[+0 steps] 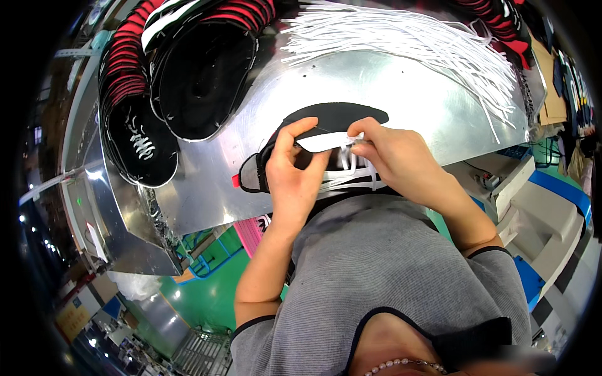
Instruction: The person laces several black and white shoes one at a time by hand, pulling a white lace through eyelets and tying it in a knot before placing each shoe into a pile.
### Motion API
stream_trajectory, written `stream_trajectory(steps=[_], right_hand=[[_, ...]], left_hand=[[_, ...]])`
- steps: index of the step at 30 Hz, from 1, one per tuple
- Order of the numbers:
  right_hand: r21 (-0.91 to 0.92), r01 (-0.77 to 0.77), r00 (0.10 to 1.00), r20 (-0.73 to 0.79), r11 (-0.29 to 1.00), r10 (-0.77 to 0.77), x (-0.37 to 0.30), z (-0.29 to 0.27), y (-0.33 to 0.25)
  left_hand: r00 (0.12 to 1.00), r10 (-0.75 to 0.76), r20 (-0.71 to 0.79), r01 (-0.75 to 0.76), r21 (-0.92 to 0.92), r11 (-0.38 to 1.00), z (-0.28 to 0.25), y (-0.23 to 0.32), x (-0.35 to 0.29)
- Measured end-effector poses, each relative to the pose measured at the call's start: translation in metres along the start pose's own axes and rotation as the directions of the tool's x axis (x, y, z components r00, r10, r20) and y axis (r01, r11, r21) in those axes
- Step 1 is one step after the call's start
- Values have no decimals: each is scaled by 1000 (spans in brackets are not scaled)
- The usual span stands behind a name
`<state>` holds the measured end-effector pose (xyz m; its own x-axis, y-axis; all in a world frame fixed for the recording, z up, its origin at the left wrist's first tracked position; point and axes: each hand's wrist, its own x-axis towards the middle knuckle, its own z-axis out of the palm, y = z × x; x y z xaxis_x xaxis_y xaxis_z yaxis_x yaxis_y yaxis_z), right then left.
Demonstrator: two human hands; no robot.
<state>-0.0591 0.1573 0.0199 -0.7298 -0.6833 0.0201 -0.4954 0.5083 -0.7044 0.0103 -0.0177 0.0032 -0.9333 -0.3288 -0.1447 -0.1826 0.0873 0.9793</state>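
Observation:
A black shoe upper point(338, 113) lies on the metal table close to my body, with a grey end and a small red tab at its left. Along its opening runs a white strip point(315, 143). My left hand point(293, 178) grips the upper at this strip, index finger on the far side and thumb on the near side. White shoelace point(348, 170) crosses the upper between my hands and loops toward me. With thumb and index finger, my right hand point(401, 160) pinches the lace at the strip's right end. The fingertips hide the lace's tip.
Bundled white shoelaces point(401, 34) spread across the far side of the metal table point(207, 188). Stacked black and red shoe uppers point(200, 81) stand at the left, and more uppers point(495, 25) at the far right. A pale bin point(539, 219) sits beyond the table's right edge.

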Motion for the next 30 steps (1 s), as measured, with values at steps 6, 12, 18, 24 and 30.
stream_trajectory(steps=[6,12,18,24,30], right_hand=[[-33,-19,997,-79,999,16,-12,-18,4],[-15,-88,929,-361,996,77,10,18,34],[292,-92,951,-258,952,171,12,11,32],[142,-55,991,-110,988,71,-13,24,20],[10,322,907,283,947,-311,-67,8,16]], left_hand=[[994,2,-112,-13,-94,995,-11,-12,13],[982,-130,137,159,-228,961,-31,18,15],[993,105,46,-115,422,899,-32,35,-32],[877,446,179,-401,785,472,2,11,-20],[889,439,133,-377,756,536,4,6,5]])
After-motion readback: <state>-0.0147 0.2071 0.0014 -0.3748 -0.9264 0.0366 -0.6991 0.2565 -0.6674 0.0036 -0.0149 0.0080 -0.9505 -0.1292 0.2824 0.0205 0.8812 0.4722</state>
